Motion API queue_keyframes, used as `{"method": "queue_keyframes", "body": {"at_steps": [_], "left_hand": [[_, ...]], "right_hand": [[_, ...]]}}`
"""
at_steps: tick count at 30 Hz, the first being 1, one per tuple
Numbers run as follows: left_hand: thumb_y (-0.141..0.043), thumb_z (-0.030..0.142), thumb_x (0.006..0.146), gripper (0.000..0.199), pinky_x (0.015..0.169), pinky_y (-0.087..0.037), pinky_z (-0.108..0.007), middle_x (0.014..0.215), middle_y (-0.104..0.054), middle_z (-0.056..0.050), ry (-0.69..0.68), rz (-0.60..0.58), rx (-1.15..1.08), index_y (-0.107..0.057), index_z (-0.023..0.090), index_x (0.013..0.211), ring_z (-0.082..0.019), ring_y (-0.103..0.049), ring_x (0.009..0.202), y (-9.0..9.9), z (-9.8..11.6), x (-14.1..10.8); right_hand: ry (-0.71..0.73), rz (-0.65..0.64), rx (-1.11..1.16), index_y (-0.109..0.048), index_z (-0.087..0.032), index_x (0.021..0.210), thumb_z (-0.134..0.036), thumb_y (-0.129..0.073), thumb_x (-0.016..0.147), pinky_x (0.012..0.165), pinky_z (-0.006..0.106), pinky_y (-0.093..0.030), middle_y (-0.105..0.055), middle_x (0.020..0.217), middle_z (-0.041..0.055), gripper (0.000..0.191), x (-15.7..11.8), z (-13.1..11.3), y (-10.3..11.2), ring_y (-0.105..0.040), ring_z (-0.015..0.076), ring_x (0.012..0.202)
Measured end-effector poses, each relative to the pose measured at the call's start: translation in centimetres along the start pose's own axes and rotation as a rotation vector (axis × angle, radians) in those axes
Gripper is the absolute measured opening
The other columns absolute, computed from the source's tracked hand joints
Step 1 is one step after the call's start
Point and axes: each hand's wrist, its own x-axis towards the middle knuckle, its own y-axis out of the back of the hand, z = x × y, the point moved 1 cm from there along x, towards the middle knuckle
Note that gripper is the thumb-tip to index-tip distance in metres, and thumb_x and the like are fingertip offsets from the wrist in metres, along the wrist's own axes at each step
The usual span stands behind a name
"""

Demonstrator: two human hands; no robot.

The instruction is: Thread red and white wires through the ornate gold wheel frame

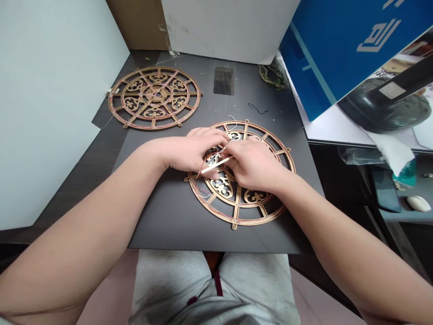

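A round laser-cut wooden wheel panel (222,186) with scrollwork and spokes lies flat on a black board (169,225), with thin red and white wires along its frame. My left hand (191,151) and my right hand (252,164) meet over its centre, their fingers closed around the wires. A thin white strip (216,164) runs between them, its right end at my right fingertips. The hub is hidden under my hands. A matching wired wheel (154,125) lies to the upper left, out of reach of both hands' fingers.
A small twig wreath (272,76) and a short black wire (257,108) lie beyond the board. A blue box (338,45) leans at the upper right. White panels (216,27) stand behind the desk. A phone (385,189) and a white computer mouse (418,203) sit on a lower shelf.
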Motion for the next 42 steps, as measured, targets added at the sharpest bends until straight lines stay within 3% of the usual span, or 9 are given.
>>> {"method": "queue_keyframes", "body": {"at_steps": [9, 16, 20, 27, 42], "left_hand": [[-0.080, 0.058, 0.073, 0.087, 0.129, -0.022, -0.052, 0.165, -0.038, -0.008, -0.016, 0.016, -0.032, -0.048, 0.030, 0.149, -0.037, -0.025, 0.157, 0.0, -0.1, -0.1], [-0.079, 0.068, 0.078, 0.086, 0.128, -0.024, -0.050, 0.165, -0.038, -0.005, -0.044, 0.005, -0.043, -0.046, 0.033, 0.150, -0.035, -0.026, 0.155, 0.1, -0.2, -0.3], [-0.080, 0.068, 0.078, 0.084, 0.128, -0.024, -0.050, 0.166, -0.038, -0.004, -0.028, -0.006, -0.051, -0.048, 0.034, 0.147, -0.035, -0.024, 0.156, 0.2, -0.2, -0.4], [-0.078, 0.071, 0.078, 0.088, 0.128, -0.023, -0.049, 0.167, -0.037, -0.007, -0.052, 0.009, -0.037, -0.046, 0.031, 0.150, -0.036, -0.025, 0.157, 0.1, -0.4, -0.2], [-0.077, 0.066, 0.077, 0.087, 0.129, -0.021, -0.051, 0.167, -0.035, -0.007, -0.026, -0.008, -0.051, -0.046, 0.030, 0.150, -0.037, -0.021, 0.158, 0.1, -0.2, -0.2]], "right_hand": [[0.002, 0.002, 0.044, -0.066, -0.016, 0.093, -0.018, -0.051, 0.092, 0.079, 0.036, -0.030, -0.072, 0.092, 0.0074, 0.015, 0.1, 0.2, 0.1, -0.065, 0.0246, 0.090], [0.043, 0.147, 0.272, -0.073, -0.018, 0.098, -0.017, -0.062, 0.089, 0.082, 0.033, -0.038, -0.074, 0.092, 0.0019, 0.015, -1.0, 1.1, 2.6, -0.064, 0.0173, 0.081], [0.040, 0.084, 0.277, -0.075, -0.019, 0.097, -0.026, -0.071, 0.089, 0.083, 0.032, -0.038, -0.073, 0.089, 0.0000, 0.011, -1.5, 1.5, 3.4, -0.063, 0.0158, 0.080], [0.164, -0.041, 0.217, -0.079, -0.020, 0.098, -0.021, -0.067, 0.093, 0.086, 0.034, -0.035, -0.074, 0.096, 0.0021, 0.013, -1.0, 1.4, 2.3, -0.066, 0.0186, 0.094], [0.168, -0.059, 0.083, -0.072, -0.016, 0.095, -0.022, -0.052, 0.095, 0.083, 0.035, -0.031, -0.071, 0.099, 0.0049, 0.021, -0.5, 0.9, 0.7, -0.060, 0.0201, 0.092]]}}
